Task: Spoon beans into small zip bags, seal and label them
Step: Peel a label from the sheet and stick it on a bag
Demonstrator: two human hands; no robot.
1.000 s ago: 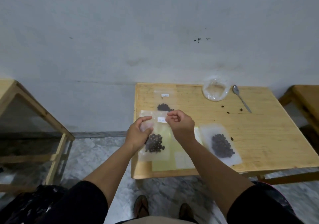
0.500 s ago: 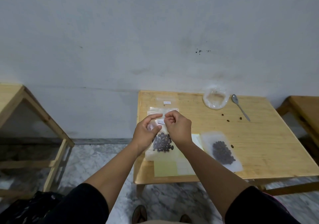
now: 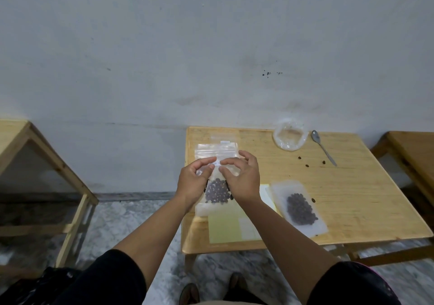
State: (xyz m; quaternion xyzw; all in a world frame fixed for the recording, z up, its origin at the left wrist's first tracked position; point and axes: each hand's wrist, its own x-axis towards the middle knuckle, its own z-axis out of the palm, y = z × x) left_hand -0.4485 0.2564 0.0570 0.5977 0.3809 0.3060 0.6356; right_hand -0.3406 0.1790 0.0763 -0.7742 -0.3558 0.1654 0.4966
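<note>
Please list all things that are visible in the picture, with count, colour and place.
table: 1, light wood, centre right, against the wall
held bag: 1, clear with dark beans, at the table's left part, between both hands
label: 1, small, white, on the held bag between the fingertips
far bag: 1, clear, partly hidden behind the held bag
right bag: 1, clear with dark beans, flat on the table, right of the hands
sheet: 1, pale yellow, at the table's near edge
big bag: 1, clear, open, far side of the table
spoon: 1, metal, right of the big bag
loose beans: a few, dark, near the spoon
side tables: 2, wood, far left and far right
left hand: 1, pinches the held bag
right hand: 1, fingertips at the label
</note>
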